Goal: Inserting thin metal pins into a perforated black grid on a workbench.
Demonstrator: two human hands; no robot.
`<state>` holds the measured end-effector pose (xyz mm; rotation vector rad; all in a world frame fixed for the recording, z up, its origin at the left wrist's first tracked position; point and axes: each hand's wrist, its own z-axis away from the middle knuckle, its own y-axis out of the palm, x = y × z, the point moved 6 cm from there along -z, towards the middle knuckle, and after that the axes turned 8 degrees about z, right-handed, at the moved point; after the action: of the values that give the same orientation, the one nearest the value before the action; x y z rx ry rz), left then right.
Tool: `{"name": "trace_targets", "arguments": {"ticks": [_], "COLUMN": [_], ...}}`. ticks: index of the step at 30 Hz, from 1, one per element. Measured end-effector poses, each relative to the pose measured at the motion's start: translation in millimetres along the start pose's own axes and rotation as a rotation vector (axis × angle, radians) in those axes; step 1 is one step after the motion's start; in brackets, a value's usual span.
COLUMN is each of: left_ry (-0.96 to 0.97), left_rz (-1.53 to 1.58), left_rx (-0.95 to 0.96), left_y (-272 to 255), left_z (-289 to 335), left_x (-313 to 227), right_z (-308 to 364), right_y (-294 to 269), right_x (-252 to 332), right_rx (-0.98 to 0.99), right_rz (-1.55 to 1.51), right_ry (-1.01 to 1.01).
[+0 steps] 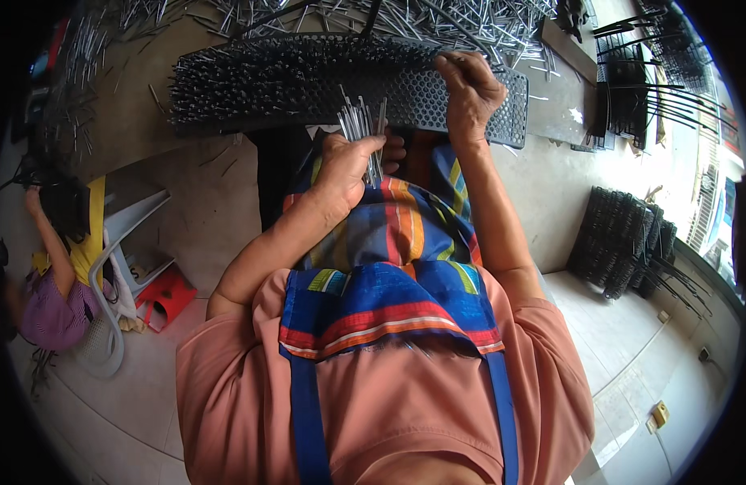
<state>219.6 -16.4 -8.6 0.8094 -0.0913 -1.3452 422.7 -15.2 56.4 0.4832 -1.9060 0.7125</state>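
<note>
My left hand (349, 166) is wrapped round a bundle of thin metal rods (357, 121), held upright just in front of the near edge of a long black perforated rack (502, 105). The rack's left and middle holes are filled with closely packed upright rods (244, 85), while many round holes show bare toward its right end. Over that right part, my right hand (472, 89) is closed with its fingertips pinched together near the far edge. Whatever lies between those fingertips is too small to make out.
A large heap of loose rods (438, 20) covers the table's far side. Black racks with long rods (632, 105) stand at the right, and stacked black racks (615, 242) sit on the floor. At left, another person in purple (62, 307) is near a grey plastic chair (110, 331) and a red container (167, 299).
</note>
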Motion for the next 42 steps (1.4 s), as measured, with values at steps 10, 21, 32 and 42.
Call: {"name": "trace_targets", "arguments": {"ticks": [10, 21, 32, 42], "left_ry": [0.027, 0.011, 0.033, 0.088], "left_rz": [0.028, 0.094, 0.109, 0.171], "left_rx": [0.002, -0.002, 0.049, 0.106], "left_y": [-1.8, -1.7, 2.6, 2.4], "left_z": [-3.2, -2.3, 1.5, 0.1], "left_x": [-4.4, -4.6, -9.6, -12.1], "right_z": [0.3, 4.0, 10.1, 53.6], "right_y": [11.2, 17.8, 15.1, 36.2], "right_x": [14.7, 8.0, -1.2, 11.0], "right_rx": [0.144, 0.171, 0.136, 0.634], "right_rz": [0.291, 0.404, 0.548, 0.06], "right_ry": [-0.211, -0.21, -0.15, 0.588]}}
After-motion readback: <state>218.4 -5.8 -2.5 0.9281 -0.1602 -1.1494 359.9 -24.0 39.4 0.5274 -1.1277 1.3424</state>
